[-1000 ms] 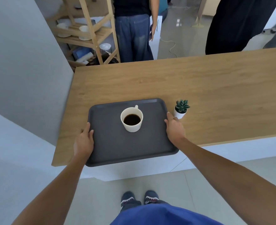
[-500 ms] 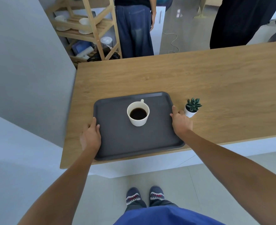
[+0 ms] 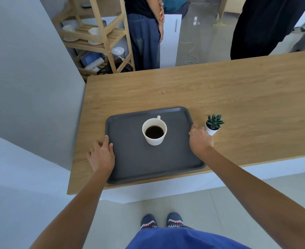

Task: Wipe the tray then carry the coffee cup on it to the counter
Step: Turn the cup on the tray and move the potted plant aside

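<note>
Grey tray (image 3: pixel 139 162) flat on wooden counter (image 3: pixel 237 97), coffee cup (image 3: pixel 154 131) upright at centre. Left hand (image 3: pixel 101 155) and right hand (image 3: pixel 200 139) curled loosely on opposite rims. No legible writing anywhere.

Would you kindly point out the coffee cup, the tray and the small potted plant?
coffee cup (image 3: pixel 154 131): head view, on the dark coffee.
tray (image 3: pixel 148 162): head view, bare floor.
potted plant (image 3: pixel 214 121): head view, green leaves.

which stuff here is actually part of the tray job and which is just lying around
Part of the job:
grey tray
coffee cup
wooden counter
left hand and right hand at the tray's sides

Just lying about:
small potted plant
wooden shelf with dishes
</note>
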